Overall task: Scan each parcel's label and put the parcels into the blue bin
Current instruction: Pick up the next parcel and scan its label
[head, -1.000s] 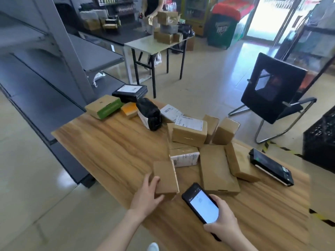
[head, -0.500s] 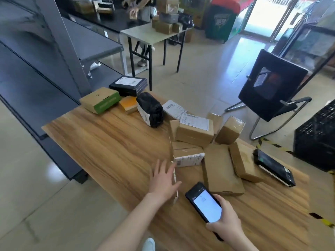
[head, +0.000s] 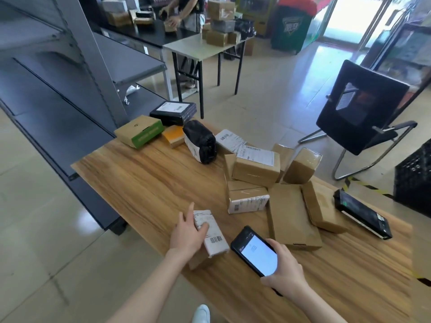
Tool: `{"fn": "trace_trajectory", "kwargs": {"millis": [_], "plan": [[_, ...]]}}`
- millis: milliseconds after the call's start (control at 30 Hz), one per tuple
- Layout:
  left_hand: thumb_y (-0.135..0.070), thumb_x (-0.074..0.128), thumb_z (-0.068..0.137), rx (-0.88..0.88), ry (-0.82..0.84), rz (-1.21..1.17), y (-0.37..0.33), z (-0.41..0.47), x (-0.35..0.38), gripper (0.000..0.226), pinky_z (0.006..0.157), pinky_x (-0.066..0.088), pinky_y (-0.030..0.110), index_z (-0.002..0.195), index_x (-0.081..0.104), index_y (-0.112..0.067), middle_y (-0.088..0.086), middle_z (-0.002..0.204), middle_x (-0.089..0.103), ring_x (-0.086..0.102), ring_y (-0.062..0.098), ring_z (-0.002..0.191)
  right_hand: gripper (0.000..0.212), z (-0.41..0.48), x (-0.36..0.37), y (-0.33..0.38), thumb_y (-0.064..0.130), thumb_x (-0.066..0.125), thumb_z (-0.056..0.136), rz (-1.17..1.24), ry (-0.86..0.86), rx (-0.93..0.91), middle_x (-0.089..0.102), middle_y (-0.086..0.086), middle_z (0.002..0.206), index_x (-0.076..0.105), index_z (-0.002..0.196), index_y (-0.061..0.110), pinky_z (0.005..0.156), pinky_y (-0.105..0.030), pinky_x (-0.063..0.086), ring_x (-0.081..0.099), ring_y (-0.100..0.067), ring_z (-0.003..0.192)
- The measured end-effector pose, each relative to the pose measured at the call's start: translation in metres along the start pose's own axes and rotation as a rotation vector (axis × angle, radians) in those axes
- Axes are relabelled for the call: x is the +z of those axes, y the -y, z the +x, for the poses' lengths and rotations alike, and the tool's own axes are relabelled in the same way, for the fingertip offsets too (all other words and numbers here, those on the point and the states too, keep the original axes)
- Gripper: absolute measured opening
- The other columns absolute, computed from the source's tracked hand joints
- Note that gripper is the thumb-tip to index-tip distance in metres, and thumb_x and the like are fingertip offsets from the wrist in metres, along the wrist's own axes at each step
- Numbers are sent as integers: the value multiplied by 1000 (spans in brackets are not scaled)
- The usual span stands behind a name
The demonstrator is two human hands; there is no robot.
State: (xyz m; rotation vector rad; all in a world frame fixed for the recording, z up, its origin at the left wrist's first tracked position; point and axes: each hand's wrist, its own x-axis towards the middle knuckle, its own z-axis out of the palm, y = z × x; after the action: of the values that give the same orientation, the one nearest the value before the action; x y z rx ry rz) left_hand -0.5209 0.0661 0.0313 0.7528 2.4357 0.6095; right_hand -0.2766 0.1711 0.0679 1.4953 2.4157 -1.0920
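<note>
Now label-up: small parcel in grip of left hand, phone in right hand.

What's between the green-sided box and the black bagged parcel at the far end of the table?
A small orange-topped box lies between the green-sided box and the black bagged parcel, close to both; the head view shows it.

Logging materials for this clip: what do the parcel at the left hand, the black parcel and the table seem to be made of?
Parcel at the left hand: brown cardboard, matte, a white paper barcode label on top. Black parcel: likely plastic film, glossy and creased. Table: wood grain pattern, satin; solid wood or laminate, cannot tell.
</note>
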Motion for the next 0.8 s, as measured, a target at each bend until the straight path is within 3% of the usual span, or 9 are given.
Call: {"fn": "trace_trajectory", "kwargs": {"millis": [133, 267, 400, 500, 600, 667, 800], "plan": [[-58, 45, 94, -24, 76, -3, 30, -14, -17, 74, 99, 45, 41, 152, 1, -43, 16, 141, 38, 53, 34, 118, 102, 9, 8, 14, 33, 81, 52, -47, 30, -79, 43, 18, 128, 29, 140, 39, 96, -38, 45, 42, -7, 118], [-53, 61, 87, 95, 169, -65, 46, -25, -35, 82, 103, 44, 42, 152, 12, -40, 2, 147, 26, 49, 23, 122, 103, 13, 8, 20, 33, 83, 53, -85, 47, -130, 43, 16, 133, 28, 140, 38, 100, -38, 43, 41, -7, 121], [-58, 81, 59, 309, 305, 79, 51, -24, -51, 113, 120, 17, 48, 150, 15, -48, -22, 158, -2, 2, 12, 147, 104, 9, 1, 19, 35, 83, 54, -157, 61, -169, 43, 17, 133, 27, 142, 38, 103, -38, 39, 41, -8, 122], [-52, 86, 52, 417, 435, 382, 53, -18, -53, 127, 119, 20, 50, 152, 7, -43, -22, 158, -13, -14, 10, 146, 103, 5, -6, 14, 36, 81, 55, -193, 68, -204, 43, 17, 133, 27, 143, 36, 101, -37, 37, 41, -7, 121], [-34, 79, 65, 498, 331, 538, 49, -15, -47, 105, 111, 36, 39, 151, 18, -32, -7, 156, 11, 7, 17, 146, 103, -2, -14, 10, 37, 80, 57, -212, 62, -219, 41, 15, 135, 26, 144, 35, 100, -36, 37, 41, -8, 123], [-30, 71, 69, 548, 220, 511, 43, -12, -44, 86, 107, 38, 33, 145, 31, -25, -2, 141, 30, 26, 17, 137, 102, -7, -20, 7, 36, 79, 58, -243, 58, -233, 41, 14, 135, 25, 145, 35, 101, -35, 36, 41, -10, 123], [-33, 71, 68, 636, 127, 497, 26, -10, -41, 81, 91, 47, 30, 141, 37, -22, -2, 131, 36, 36, 15, 124, 103, -17, -36, 2, 37, 80, 60, -359, 37, -259, 40, 12, 137, 23, 146, 34, 103, -35, 34, 40, -12, 126]]}}
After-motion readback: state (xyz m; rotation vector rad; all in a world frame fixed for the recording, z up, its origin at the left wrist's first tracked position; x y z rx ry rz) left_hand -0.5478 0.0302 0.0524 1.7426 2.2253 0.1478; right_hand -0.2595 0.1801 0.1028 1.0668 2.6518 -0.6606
